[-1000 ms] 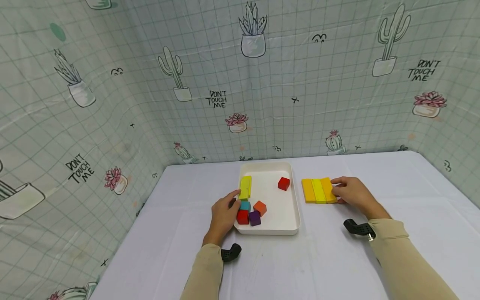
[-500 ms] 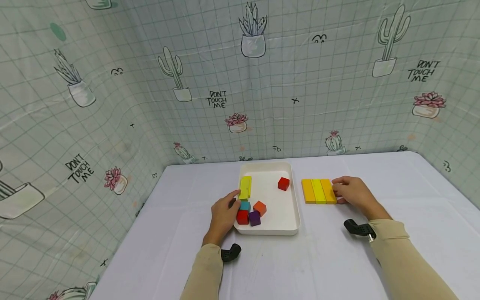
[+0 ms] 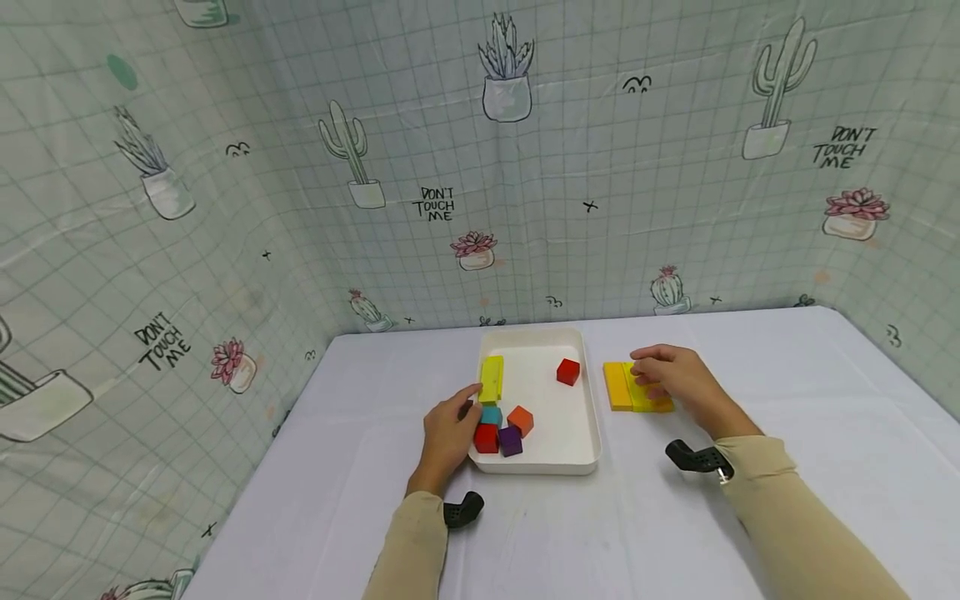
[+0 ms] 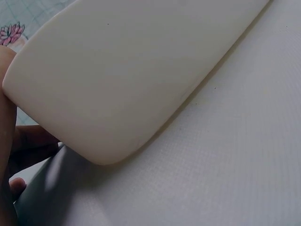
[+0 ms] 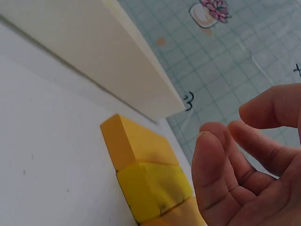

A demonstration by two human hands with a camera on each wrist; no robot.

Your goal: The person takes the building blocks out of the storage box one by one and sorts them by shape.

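My left hand (image 3: 447, 435) holds the left side of a white tray (image 3: 551, 442), with index finger and thumb at its rim. In the left wrist view the tray's outer wall (image 4: 108, 84) fills much of the picture, with fingers showing at the left edge. My right hand (image 3: 678, 382) hovers over three flat blocks lying side by side on the table: an amber block (image 3: 617, 387), a yellow block (image 3: 640, 400) and another amber block (image 5: 186, 214) at the right, partly hidden. Thumb and fingers are loosely bent with nothing between them in the right wrist view.
Inside the tray lie a lime-yellow block (image 3: 491, 379), a teal cube (image 3: 491, 416), an orange cube (image 3: 521, 420), a purple cube (image 3: 511, 441) and two red cubes, one red cube (image 3: 486, 438) in front and one red cube (image 3: 568, 372) at back right. A patterned cloth (image 3: 585, 150) hangs behind the table.
My right hand has left the right-hand amber block's edge and moved left above the row. That block was straightened against the yellow one. My left hand stays at the tray.
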